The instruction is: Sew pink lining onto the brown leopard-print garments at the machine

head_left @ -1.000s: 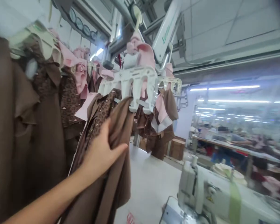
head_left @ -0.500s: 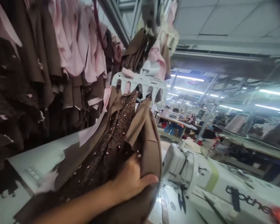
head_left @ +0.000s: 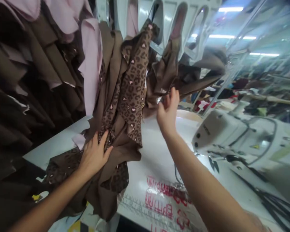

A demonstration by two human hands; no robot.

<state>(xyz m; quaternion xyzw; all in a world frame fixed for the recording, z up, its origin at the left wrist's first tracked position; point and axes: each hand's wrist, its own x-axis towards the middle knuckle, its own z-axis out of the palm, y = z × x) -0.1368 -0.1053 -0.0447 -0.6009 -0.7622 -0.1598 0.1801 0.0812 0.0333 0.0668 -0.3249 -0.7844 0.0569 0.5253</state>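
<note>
Brown and leopard-print fabric pieces point(head_left: 132, 83) hang from a white slotted hanger point(head_left: 169, 19) at the upper middle. My left hand point(head_left: 94, 154) lies against the lower part of this cloth, its fingers spread. At the centre right my right hand point(head_left: 168, 111) is raised with its fingers apart, its fingertips by the lower edge of a plain brown piece point(head_left: 166, 71) that hangs from the hanger's right side. A pale pink strip point(head_left: 90, 64) hangs left of the leopard-print cloth.
A white sewing machine point(head_left: 234, 138) stands on the right, with dark cables point(head_left: 268, 196) below it. The white table point(head_left: 147, 151) bears red lettering and a ruler strip point(head_left: 140, 206). More brown and pink pieces point(head_left: 45, 64) hang along the left.
The hanger and its cloth now look nearer and higher. Two hands show now, where one was on the cloth before. Brown cloth at the hanger's right has swung out to the right.
</note>
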